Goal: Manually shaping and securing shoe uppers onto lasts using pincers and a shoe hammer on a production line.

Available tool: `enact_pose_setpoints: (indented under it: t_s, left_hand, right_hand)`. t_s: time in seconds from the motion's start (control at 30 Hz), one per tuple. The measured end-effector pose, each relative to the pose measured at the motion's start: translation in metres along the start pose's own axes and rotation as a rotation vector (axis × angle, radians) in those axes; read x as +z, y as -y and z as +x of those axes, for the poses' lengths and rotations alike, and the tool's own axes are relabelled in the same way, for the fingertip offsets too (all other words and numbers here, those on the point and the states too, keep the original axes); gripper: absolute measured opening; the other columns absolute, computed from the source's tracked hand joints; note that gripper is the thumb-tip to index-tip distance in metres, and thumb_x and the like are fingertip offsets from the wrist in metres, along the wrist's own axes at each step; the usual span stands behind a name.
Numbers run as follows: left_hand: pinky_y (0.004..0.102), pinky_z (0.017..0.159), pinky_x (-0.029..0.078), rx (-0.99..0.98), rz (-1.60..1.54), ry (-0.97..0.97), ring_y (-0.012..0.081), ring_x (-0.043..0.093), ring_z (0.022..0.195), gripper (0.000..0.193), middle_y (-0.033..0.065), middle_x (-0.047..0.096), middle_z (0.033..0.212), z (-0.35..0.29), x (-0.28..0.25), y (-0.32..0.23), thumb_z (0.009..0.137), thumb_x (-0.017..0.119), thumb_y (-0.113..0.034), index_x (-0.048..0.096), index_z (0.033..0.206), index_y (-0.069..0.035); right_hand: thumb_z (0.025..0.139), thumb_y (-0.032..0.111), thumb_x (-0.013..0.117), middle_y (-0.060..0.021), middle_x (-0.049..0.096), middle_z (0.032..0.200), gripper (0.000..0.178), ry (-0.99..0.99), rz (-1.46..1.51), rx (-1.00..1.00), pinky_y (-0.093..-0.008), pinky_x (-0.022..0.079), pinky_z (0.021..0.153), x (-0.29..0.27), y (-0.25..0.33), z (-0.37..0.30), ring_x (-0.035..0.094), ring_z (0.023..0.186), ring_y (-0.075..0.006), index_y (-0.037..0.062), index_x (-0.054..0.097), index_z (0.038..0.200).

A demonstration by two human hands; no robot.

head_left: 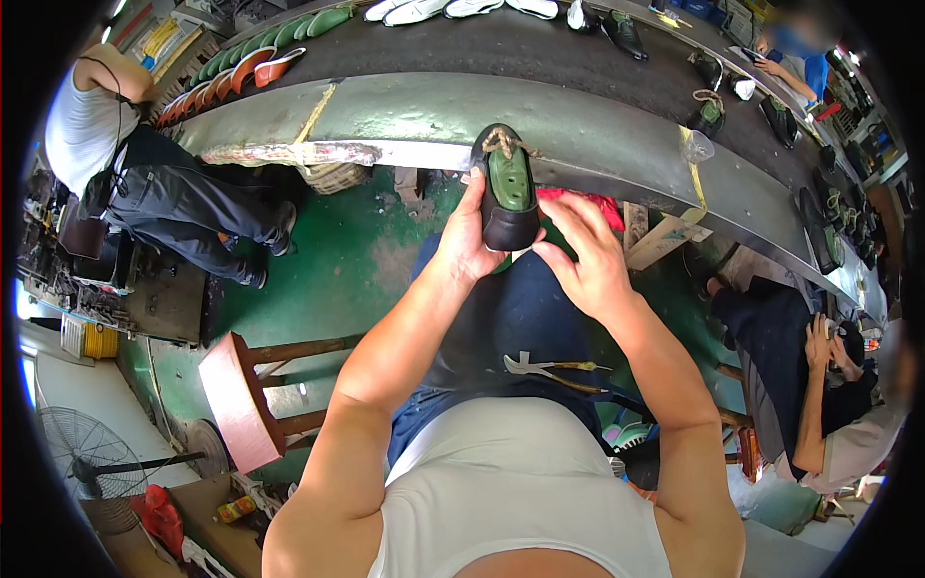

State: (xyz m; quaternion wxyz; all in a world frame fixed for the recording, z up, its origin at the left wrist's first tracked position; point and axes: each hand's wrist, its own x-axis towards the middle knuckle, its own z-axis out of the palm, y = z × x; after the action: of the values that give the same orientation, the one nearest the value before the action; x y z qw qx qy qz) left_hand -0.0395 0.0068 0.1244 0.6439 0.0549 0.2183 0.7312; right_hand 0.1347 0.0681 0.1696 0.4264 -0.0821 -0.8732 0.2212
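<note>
A black leather shoe upper stretched over a green shoe last is held up before me, at the edge of the bench. A loop of brown cord is tied near its far end. My left hand grips it along the left side and from beneath, the thumb pressed against the leather. To its right, my right hand is open, fingers spread, with the thumb close to the near end of the shoe. Whether that thumb touches the leather I cannot tell. A pair of lasting pincers lies across my lap.
A metal-edged conveyor bench curves across in front, carrying rows of green, orange, white and black shoe pieces. A wooden stool stands at my left, with a floor fan behind it. One person stands at left; others sit at right.
</note>
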Motion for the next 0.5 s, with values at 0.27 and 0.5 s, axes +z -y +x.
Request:
enact_pose_setpoints:
  t_s: [0.27, 0.5]
  left_hand:
    - [0.0452, 0.103, 0.05, 0.119, 0.15, 0.25, 0.0291, 0.06, 0.121, 0.063, 0.0173, 0.06, 0.133, -0.001, -0.033, 0.007, 0.094, 0.065, -0.044, 0.052, 0.138, -0.002]
    - [0.0448, 0.106, 0.047, 0.129, 0.125, 0.3, 0.0309, 0.059, 0.123, 0.066, 0.0188, 0.059, 0.135, -0.003, -0.035, 0.011, 0.092, 0.068, -0.042, 0.05, 0.14, 0.0]
  right_hand:
    - [0.065, -0.004, 0.082, -0.0093, 0.062, 0.091, 0.04, -0.082, -0.052, -0.378, -0.0362, 0.053, 0.068, 0.024, -0.02, 0.004, 0.062, 0.079, -0.0276, 0.0008, 0.072, 0.103]
    - [0.067, -0.004, 0.081, -0.0073, 0.062, 0.093, 0.037, -0.028, -0.064, -0.425, -0.0365, 0.054, 0.069, 0.025, -0.025, -0.001, 0.063, 0.081, -0.0272, 0.0022, 0.074, 0.103]
